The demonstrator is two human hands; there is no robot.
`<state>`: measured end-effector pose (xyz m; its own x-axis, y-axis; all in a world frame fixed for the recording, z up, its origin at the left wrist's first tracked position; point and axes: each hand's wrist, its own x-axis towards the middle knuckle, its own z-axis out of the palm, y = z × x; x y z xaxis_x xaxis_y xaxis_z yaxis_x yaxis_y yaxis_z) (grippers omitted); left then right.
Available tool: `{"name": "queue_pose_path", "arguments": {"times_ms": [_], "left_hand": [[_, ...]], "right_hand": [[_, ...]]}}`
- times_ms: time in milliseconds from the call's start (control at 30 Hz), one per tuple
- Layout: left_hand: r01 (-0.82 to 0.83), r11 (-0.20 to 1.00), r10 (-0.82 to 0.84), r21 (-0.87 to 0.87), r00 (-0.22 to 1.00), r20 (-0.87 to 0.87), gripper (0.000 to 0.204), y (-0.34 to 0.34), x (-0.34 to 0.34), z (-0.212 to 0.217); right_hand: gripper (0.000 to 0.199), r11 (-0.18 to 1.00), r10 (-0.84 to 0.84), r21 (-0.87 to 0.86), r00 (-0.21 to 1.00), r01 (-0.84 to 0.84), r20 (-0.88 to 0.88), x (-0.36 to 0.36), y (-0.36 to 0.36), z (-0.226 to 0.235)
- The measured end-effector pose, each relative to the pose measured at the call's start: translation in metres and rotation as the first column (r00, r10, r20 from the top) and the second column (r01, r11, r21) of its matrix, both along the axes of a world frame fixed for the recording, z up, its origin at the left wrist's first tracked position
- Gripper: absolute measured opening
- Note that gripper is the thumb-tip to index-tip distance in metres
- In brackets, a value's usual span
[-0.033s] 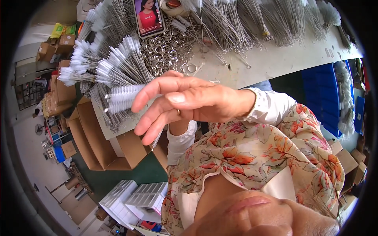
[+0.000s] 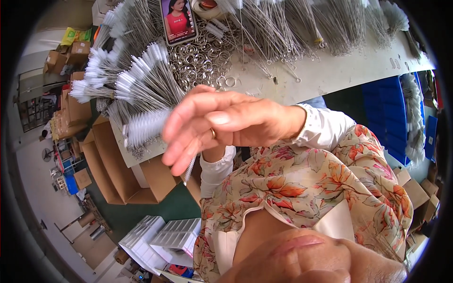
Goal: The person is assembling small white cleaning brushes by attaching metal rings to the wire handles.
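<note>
My right hand point(image 2: 236, 120) reaches in from the right, its fingers stretched leftward, slightly curved and a little apart; the thumb lies along them. Behind it my left hand point(image 2: 202, 89) is mostly hidden, with only fingertips above and the wrist below showing. White-bristled wire brushes point(image 2: 145, 128) stick out to the left from between the hands, apparently gripped by my left hand; their handles are covered. A thin spiral brush tip point(image 2: 189, 170) pokes out below my right fingers. A heap of metal split rings point(image 2: 198, 61) lies on the table just beyond.
Bundles of wire brushes point(image 2: 141, 78) cover the table's left, and more brushes point(image 2: 288, 28) lie along its far side. A phone point(image 2: 178, 21) rests by the rings. Cardboard boxes point(image 2: 118, 174) stand below the left edge; a blue bin point(image 2: 384, 113) is at right.
The brush heads have tipped slightly downward and turned, now blurred into one mass. My right hand has shifted slightly to the right.
</note>
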<state>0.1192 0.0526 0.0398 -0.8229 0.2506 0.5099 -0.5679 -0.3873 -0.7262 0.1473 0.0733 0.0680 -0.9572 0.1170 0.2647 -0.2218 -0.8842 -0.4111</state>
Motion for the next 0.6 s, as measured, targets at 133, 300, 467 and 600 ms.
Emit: {"name": "queue_pose_path", "arguments": {"times_ms": [133, 300, 467, 600], "left_hand": [[-0.88, -0.432, -0.06, -0.197, 0.246, -0.968, 0.023, -0.051, -0.102, -0.043], [-0.865, -0.488, -0.019, 0.116, -0.123, -0.992, 0.023, -0.051, -0.086, -0.047], [-0.872, -0.47, -0.455, 0.139, 0.104, -0.884, 0.013, -0.049, -0.064, -0.063], [-0.744, -0.361, -0.335, 0.563, -0.46, -0.823, 0.034, -0.053, -0.077, -0.05]], "right_hand": [[0.047, 0.985, 0.051, 0.17, 0.97, -0.01, -0.239, 0.011, 0.02, -0.031], [0.04, 0.718, -0.51, 0.639, 0.834, 0.276, 0.212, -0.002, 0.009, -0.066], [0.025, 0.841, -0.516, -0.011, 0.807, 0.542, 0.286, -0.008, 0.008, -0.063], [0.019, 0.838, -0.519, -0.026, 0.812, 0.545, 0.267, 0.008, 0.03, -0.048]]}}
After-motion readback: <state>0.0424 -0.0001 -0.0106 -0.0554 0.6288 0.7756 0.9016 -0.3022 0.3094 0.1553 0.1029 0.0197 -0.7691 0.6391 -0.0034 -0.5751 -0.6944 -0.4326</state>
